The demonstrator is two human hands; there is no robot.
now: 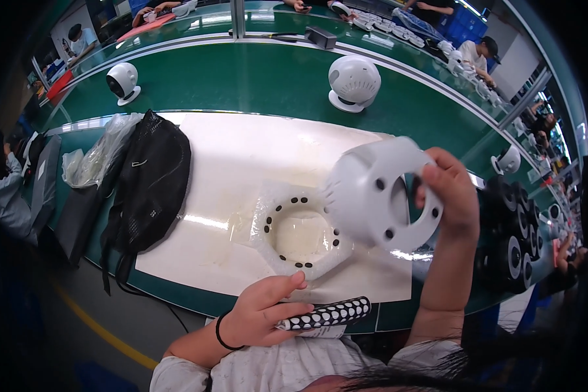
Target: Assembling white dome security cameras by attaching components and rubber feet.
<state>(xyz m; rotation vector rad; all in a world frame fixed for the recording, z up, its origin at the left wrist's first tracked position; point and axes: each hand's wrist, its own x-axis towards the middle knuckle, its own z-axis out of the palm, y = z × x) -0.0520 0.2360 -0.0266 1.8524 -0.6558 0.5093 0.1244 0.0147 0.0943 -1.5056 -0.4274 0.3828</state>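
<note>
My right hand (452, 189) grips a white plastic camera housing (359, 196) by its ring-shaped base, thumb at the rim and fingers in the central opening. Several small round black pads sit on that ring. The housing is tilted and a little blurred, raised at the right of a ring-shaped holder (263, 245) wrapped in clear bubble film. Black pads also lie around the holder's rim. Near the table's front edge, my left hand (268, 310) holds a black sheet with rows of white dots (333, 313). Its thumb and forefinger point up toward the holder.
A white board (209, 150) covers the green table. On the left lie a black mesh bag (153, 186) and a clear plastic bag (98, 157). White cameras (354, 81) stand farther back. Black round parts (513, 235) crowd the right side. Other people work at benches beyond.
</note>
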